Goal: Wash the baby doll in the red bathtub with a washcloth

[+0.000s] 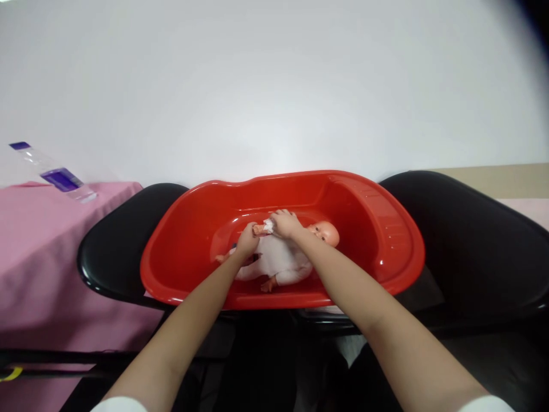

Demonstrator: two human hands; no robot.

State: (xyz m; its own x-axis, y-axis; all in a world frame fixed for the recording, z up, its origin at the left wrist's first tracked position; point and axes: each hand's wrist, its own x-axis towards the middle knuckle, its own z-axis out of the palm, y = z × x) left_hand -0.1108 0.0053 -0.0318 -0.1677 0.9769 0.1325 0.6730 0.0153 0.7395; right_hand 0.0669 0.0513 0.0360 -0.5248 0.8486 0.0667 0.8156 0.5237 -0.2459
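Note:
A baby doll (274,256) in white clothes lies on its back inside a red baby bathtub (180,246), its bald head toward the right. My left hand (249,240) is closed around the doll's small hand (259,230). Just to the right, my right hand (283,222) grips the bunched white sleeve (269,225) on that same arm; my fingertips are partly hidden. The doll's other arm rests at its side, near the tub's front wall. My forearms cover part of its legs and upper body.
Black chairs flank and support the tub, with one seat (124,246) at left and another (467,240) at right. Farther left, a clear plastic package with purple panels (62,178) stands on a pink-covered table (55,229). A white wall (274,86) rises behind.

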